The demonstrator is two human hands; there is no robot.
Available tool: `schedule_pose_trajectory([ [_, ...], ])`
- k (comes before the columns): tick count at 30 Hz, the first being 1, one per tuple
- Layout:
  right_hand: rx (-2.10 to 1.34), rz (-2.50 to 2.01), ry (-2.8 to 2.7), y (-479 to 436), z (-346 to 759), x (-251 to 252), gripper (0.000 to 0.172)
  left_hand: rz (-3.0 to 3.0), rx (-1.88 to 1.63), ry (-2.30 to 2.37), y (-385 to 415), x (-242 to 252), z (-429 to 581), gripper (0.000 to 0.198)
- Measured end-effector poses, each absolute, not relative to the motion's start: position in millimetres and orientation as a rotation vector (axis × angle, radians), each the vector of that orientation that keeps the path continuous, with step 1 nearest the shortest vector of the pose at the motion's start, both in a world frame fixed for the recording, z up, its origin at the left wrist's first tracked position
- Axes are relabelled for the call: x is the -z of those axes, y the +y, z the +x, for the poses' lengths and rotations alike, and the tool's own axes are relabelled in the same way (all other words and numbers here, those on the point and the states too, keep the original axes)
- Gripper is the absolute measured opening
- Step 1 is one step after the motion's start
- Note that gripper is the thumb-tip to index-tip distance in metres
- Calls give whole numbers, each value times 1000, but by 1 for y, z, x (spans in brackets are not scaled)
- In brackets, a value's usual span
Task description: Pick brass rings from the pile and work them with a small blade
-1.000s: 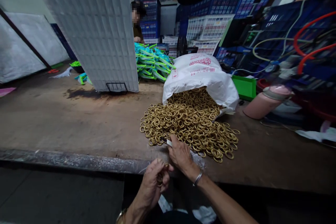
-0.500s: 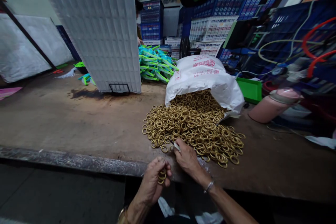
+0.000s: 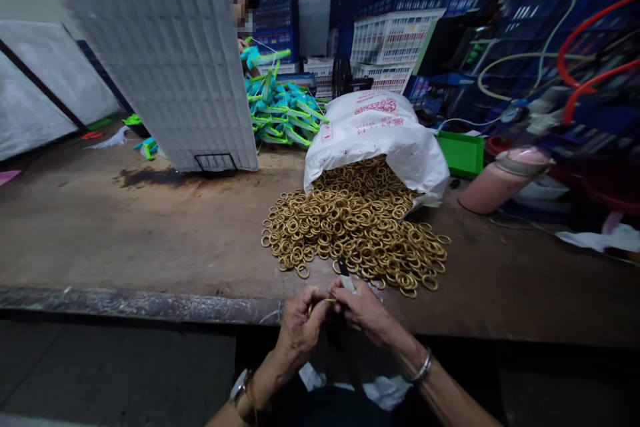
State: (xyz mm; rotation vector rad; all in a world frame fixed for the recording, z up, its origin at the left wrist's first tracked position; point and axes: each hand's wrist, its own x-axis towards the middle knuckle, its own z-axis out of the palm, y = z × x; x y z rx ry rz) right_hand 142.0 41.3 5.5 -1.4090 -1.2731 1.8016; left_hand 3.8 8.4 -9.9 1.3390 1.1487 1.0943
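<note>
Head view: at the near edge of the worktop (image 3: 165,233), the left hand (image 3: 299,327) and the right hand (image 3: 369,313) meet, with a gold ring (image 3: 330,300) between them; the ring shows almost edge-on, its visible strip running left to right, from the left thumb toward the right fingertips. The left fingers are closed together on this ring; whether further rings sit deeper in that palm, I cannot tell. The right fingers are clamped on a slim white-and-black tool (image 3: 346,279), whose long axis points to the far side, leaning slightly left, dark end outward; whether the right fingertips also pinch the ring is too small to make out.

The relation that counts most, in my judgement, is the ring's place in the gap: it lies just right of the left thumb and just left of the right fingers, while the tool's dark end points past it, toward the pile of rings (image 3: 350,227); that pile spreads on the worktop on the far side of both hands, reaching from the mouth of a white sack (image 3: 370,130); the right hand is nearer to it, its tool overlapping the pile's near fringe in this view; the left hand sits lower and farther left.
</note>
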Motion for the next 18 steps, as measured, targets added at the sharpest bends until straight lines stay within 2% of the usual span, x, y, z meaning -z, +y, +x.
schedule_pose_trajectory([
  [3,-1568,-1411,-1440,40,143,-2,26,1268,-1096,1153,9,8,6,19],
  [7,-1290,-1401,-1611,41,143,2,24,1176,-1099,1140,11,2,7,21],
  [13,-1303,-1407,-1601,40,143,-5,22,980,-937,1037,12,0,6,31],
  [18,-1400,-1397,-1595,40,144,-1,29,778,-926,925,7,0,6,31],
])
